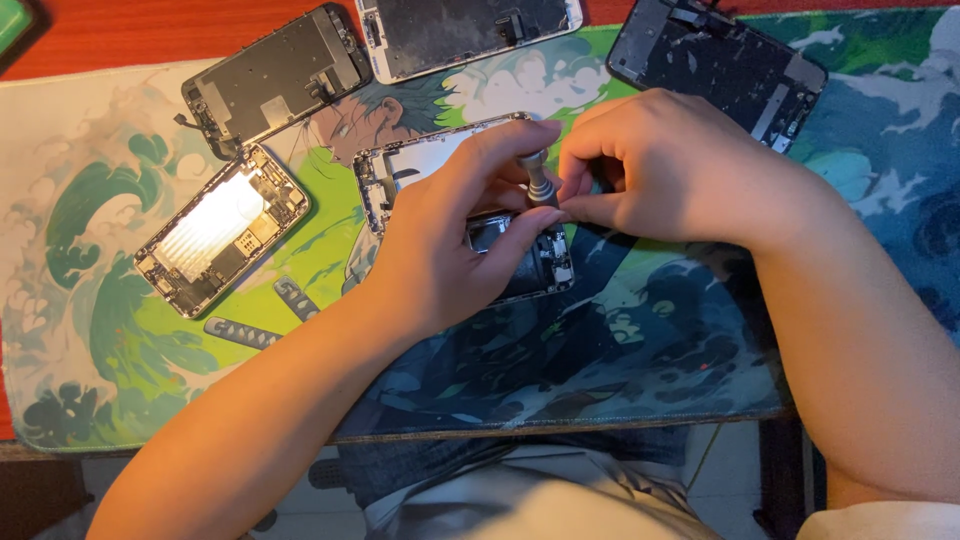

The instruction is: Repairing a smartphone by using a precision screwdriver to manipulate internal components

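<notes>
An opened phone body point(400, 165) with its insides showing lies on the printed desk mat point(650, 330), mostly hidden under my hands. My left hand point(455, 235) rests on it and pinches the top of a small grey screwdriver point(538, 180) with thumb and forefinger. My right hand point(660, 165) grips the same screwdriver from the right, fingers curled around its shaft. The tip is hidden behind my fingers.
Another opened phone body point(222, 230) lies to the left. Three detached screen panels point(275, 75) point(465, 30) point(715, 65) lie face down along the mat's far edge. Two small grey tool parts point(245, 333) point(297, 298) rest near my left forearm. Red-brown table point(120, 35) behind.
</notes>
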